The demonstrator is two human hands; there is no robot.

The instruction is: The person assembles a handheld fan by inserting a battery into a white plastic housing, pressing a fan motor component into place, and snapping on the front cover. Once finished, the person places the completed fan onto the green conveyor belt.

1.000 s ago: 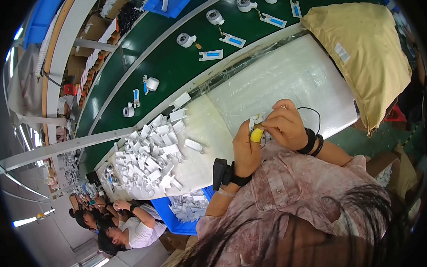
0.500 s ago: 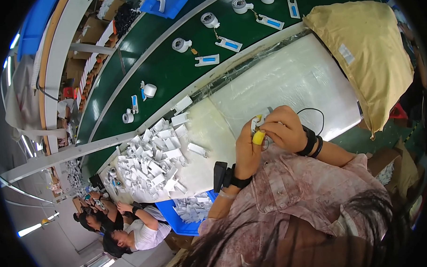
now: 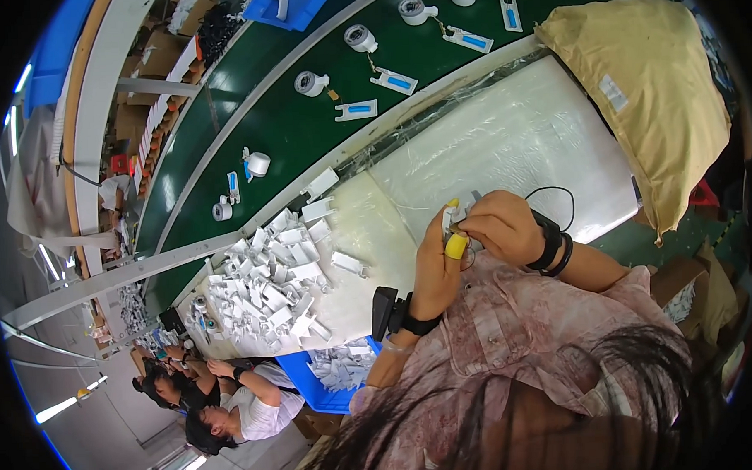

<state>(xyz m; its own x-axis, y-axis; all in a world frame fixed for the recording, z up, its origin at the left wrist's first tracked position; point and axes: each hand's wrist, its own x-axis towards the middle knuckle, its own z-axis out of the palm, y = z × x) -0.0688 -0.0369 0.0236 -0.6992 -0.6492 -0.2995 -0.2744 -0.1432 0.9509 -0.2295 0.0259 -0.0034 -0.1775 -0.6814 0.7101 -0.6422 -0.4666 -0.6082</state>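
White part: a small white plastic piece point(image 3: 460, 213) is pinched between both hands, raised above the counter point(image 3: 513, 139), to the right of the heap of white parts.
Left hand: the left hand point(image 3: 440, 262) is closed around the piece from below; a yellow finger cot point(image 3: 456, 245) covers one fingertip, and a black wrist device point(image 3: 393, 311) sits on the forearm.
Right hand: the right hand point(image 3: 502, 227) is closed on the piece from the right, fingertips meeting the left hand's; black bands point(image 3: 553, 244) circle its wrist.
Axis: the piece seems to run upward, away from the person, its top clear of the fingers; its exact shape is too small to tell. Neither hand is nearer; both touch it.
Landmark: the heap of white parts point(image 3: 274, 276) lies on the counter.
Beyond the heap: a green conveyor belt point(image 3: 289, 130) carries small reels and blue-and-white cards.
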